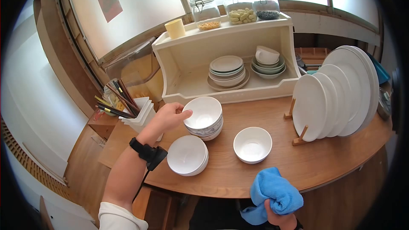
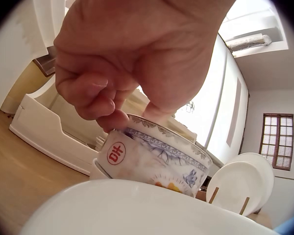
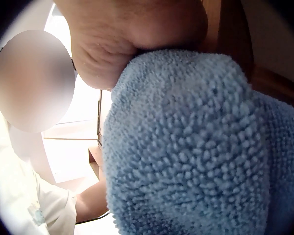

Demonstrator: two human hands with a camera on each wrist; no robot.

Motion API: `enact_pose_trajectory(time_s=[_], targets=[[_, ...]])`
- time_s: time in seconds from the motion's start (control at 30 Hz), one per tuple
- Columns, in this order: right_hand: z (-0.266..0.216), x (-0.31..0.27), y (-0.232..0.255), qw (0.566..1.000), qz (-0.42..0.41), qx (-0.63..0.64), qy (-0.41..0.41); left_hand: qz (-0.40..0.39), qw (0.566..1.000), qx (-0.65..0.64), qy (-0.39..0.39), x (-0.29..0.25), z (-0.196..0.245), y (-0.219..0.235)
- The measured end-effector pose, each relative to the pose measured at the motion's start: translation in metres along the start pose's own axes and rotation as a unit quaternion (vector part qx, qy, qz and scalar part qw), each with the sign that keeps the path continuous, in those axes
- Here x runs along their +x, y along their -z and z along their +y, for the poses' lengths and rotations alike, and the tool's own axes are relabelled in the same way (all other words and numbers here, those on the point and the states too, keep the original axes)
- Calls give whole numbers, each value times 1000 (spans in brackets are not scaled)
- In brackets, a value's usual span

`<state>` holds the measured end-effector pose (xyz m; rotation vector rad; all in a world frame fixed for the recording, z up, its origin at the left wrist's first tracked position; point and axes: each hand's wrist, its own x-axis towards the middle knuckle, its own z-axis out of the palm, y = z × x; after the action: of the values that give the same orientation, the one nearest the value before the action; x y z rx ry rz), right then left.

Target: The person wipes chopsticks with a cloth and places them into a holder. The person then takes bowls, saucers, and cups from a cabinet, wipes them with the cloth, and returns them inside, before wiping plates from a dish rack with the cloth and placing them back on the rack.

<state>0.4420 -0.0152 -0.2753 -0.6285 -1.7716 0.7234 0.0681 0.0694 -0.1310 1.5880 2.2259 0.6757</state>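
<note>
My left hand pinches the rim of the top white bowl on a stack; in the left wrist view the fingers of that hand grip a patterned bowl with blue decoration and a red mark. Nearer the table's front edge stands another stack of white bowls. A single white bowl sits to the right, its inside empty. My right hand holds a bunched blue cloth at the front edge; the cloth covers most of the right wrist view and hides the fingers.
White plates stand in a wooden rack at the right. Behind the bowls is a cream shelf with stacked dishes, glass jars and a yellow cup. A white holder with chopsticks is at the left.
</note>
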Motion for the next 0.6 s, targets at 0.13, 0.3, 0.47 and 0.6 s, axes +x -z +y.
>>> enact_pose_trajectory(time_s=[0.13,0.3,0.47,0.6], targets=[[-5,21,1,993,-63,-6,101,-9,1000,3,-18,-1,-3,1],[-37,64,-41,966,-188,-17,178,-35,999,37,-15,0,10,6],[-25,70,-96,976,-169,47,130,-3,995,61,-74,8,9,3],[-24,75,-111,978,-154,101,100,35,995,21,-96,8,-7,-3]])
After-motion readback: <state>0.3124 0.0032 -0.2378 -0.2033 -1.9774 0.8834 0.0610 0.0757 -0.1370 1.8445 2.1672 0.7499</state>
